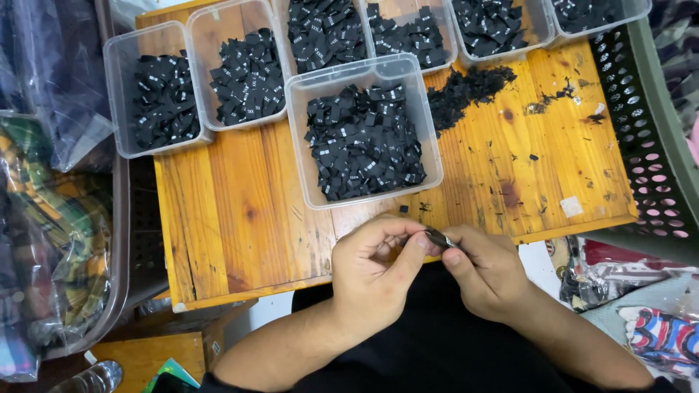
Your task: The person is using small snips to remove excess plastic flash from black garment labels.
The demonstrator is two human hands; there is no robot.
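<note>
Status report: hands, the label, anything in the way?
Left hand and right hand pinch one small black label together. Label box just beyond. Nothing between.

The desk (240, 218) was orange-brown wood with dark stains and black crumbs near its right edge. The clear plastic boxes (364, 135) along its far edge held black labels (364, 145) with small white marks. A loose heap of black labels (466, 87) lay beside the middle box. The basket (648, 131) past the right edge was dark green with holes. At the left edge, the clear bags (51, 218) showed green and yellow checked cloth. The small label (437, 237) between both hands was black.
</note>
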